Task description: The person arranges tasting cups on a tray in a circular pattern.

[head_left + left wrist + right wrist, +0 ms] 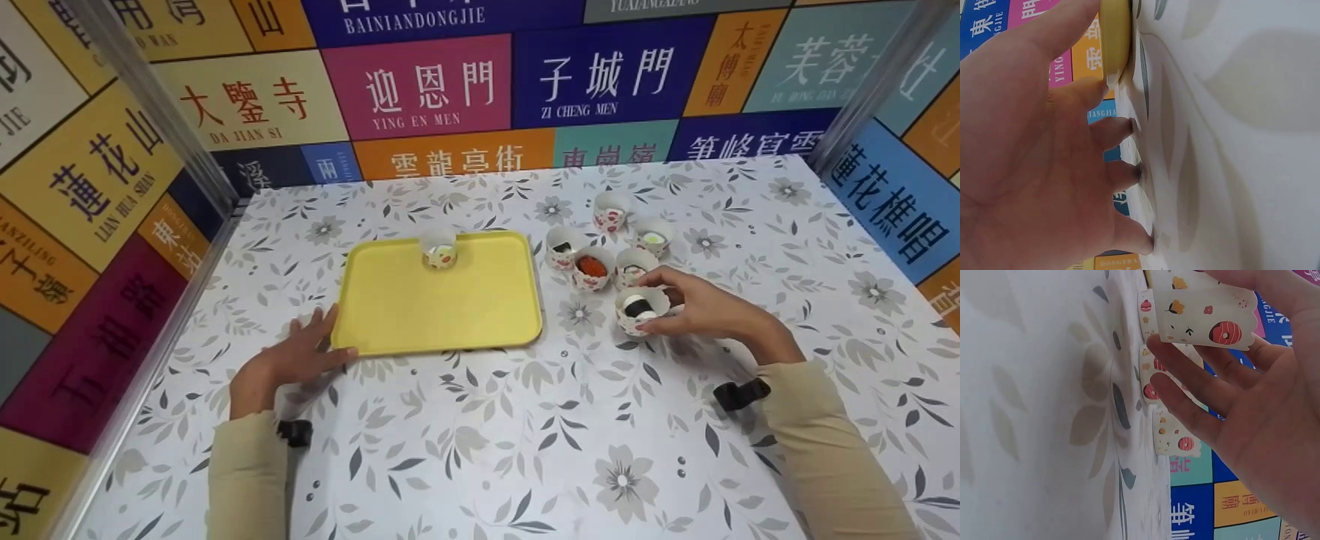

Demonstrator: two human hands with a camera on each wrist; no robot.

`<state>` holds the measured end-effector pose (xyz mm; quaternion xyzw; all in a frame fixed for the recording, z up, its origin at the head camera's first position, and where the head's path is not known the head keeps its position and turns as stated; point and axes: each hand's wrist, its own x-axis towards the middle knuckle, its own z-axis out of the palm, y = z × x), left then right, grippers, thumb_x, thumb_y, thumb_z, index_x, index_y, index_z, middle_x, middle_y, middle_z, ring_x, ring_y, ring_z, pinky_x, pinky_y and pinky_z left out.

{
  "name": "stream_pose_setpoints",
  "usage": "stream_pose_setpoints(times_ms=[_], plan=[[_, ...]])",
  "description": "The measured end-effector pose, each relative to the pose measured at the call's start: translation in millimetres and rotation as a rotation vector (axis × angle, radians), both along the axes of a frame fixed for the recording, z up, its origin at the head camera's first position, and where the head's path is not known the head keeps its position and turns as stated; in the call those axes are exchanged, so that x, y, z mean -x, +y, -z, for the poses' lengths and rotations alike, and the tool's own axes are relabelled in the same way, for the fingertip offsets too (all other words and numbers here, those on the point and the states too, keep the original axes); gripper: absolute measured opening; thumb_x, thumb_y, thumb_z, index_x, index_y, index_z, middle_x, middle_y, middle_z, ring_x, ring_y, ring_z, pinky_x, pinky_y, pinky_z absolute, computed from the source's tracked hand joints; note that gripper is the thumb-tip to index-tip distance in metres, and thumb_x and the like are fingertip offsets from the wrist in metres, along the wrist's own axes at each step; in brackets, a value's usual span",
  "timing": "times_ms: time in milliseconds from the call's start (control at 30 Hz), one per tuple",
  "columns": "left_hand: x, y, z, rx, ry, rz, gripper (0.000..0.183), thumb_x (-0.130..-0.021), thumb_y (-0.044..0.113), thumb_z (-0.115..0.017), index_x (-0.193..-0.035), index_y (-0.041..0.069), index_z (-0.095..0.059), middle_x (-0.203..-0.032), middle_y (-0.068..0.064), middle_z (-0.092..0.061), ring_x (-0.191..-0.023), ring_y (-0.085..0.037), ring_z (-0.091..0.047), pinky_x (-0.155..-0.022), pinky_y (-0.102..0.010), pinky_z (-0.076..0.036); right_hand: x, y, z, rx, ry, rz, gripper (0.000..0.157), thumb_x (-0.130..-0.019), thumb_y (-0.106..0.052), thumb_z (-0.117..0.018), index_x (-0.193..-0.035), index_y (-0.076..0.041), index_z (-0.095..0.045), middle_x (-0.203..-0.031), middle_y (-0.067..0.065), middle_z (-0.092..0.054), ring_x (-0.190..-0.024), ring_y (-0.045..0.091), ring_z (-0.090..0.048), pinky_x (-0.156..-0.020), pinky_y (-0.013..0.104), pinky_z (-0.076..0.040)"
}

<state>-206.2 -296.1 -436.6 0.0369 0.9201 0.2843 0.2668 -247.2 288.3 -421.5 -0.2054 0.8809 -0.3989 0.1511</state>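
My right hand (701, 304) grips a patterned paper cup (643, 309) by its sides, between thumb and fingers. A white piece with a black band shows inside it. In the right wrist view the held paper cup (1207, 315) seems slightly off the table. Behind it stand several like cups, one with orange-red filling (591, 268). My left hand (300, 352) is at the near left corner of a yellow tray (442, 311), fingers spread, thumb along the front edge. Several of its fingertips rest on the tablecloth in the left wrist view. One paper cup (439, 251) stands on the tray near its back edge.
A white tablecloth (465, 442) with grey leaves and flowers covers the table. Colourful panels with lettering (427, 86) rise behind the table and at both sides. The cups to the right of the tray stand close together.
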Motion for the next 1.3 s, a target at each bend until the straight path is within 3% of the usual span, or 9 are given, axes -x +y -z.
stream_pose_setpoints(times_ms=[233, 467, 700, 900, 1067, 1300], plan=[[-0.4, 0, -1.5, 0.004, -0.008, -0.008, 0.104, -0.092, 0.066, -0.055, -0.161, 0.021, 0.008, -0.167, -0.018, 0.018, -0.149, -0.048, 0.026, -0.115, -0.074, 0.010, -3.3, -9, -5.0, -0.014, -0.015, 0.032, 0.061, -0.082, -0.023, -0.084, -0.132, -0.009, -0.052, -0.145, 0.018, -0.051, -0.131, 0.038, -0.053, -0.107, 0.047, -0.042], [-0.5, 1, -1.5, -0.005, -0.014, -0.014, 0.104, -0.092, 0.066, -0.056, -0.161, 0.022, 0.008, -0.167, -0.016, 0.018, -0.149, -0.047, 0.027, -0.116, -0.073, 0.011, -6.0, -18, -5.7, -0.006, -0.017, 0.038, 0.060, -0.081, -0.024, -0.085, -0.131, -0.011, -0.054, -0.141, 0.015, -0.055, -0.123, 0.032, -0.060, -0.093, 0.023, -0.049], [-1.0, 1, -2.3, 0.001, -0.024, -0.018, 0.104, -0.092, 0.067, -0.055, -0.161, 0.023, 0.009, -0.167, -0.015, 0.019, -0.149, -0.046, 0.028, -0.115, -0.074, 0.012, -5.8, -29, -10.4, -0.056, 0.002, 0.052, 0.060, -0.082, -0.030, -0.083, -0.132, -0.016, -0.054, -0.136, 0.010, -0.058, -0.112, 0.026, -0.060, -0.090, 0.034, -0.048], [-0.9, 1, -1.8, 0.001, -0.014, -0.010, 0.104, -0.092, 0.065, -0.055, -0.161, 0.020, 0.008, -0.167, -0.018, 0.018, -0.148, -0.048, 0.027, -0.115, -0.074, 0.011, -1.8, -40, -12.4, -0.001, 0.007, 0.031, 0.059, -0.083, -0.023, -0.083, -0.133, -0.012, -0.053, -0.129, 0.011, -0.060, -0.103, 0.020, -0.061, -0.080, 0.025, -0.052], [-1.0, 2, -1.4, 0.001, 0.003, -0.002, 0.102, -0.094, 0.062, -0.056, -0.161, 0.018, 0.007, -0.166, -0.021, 0.017, -0.148, -0.050, 0.026, -0.116, -0.074, 0.008, 2.1, -49, -13.4, 0.065, 0.032, 0.003, 0.059, -0.083, -0.016, -0.083, -0.133, -0.009, -0.053, -0.129, 0.013, -0.059, -0.100, 0.011, -0.063, -0.082, 0.019, -0.052], [-0.8, 1, -2.4, 0.000, -0.021, -0.038, 0.102, -0.092, 0.064, -0.057, -0.161, 0.025, 0.006, -0.167, -0.014, 0.018, -0.149, -0.045, 0.028, -0.116, -0.073, 0.012, 9.5, -61, -11.4, 0.121, -0.015, -0.001, 0.059, -0.082, -0.012, -0.082, -0.133, -0.006, -0.053, -0.134, 0.017, -0.056, -0.099, 0.011, -0.063, -0.081, 0.019, -0.055]])
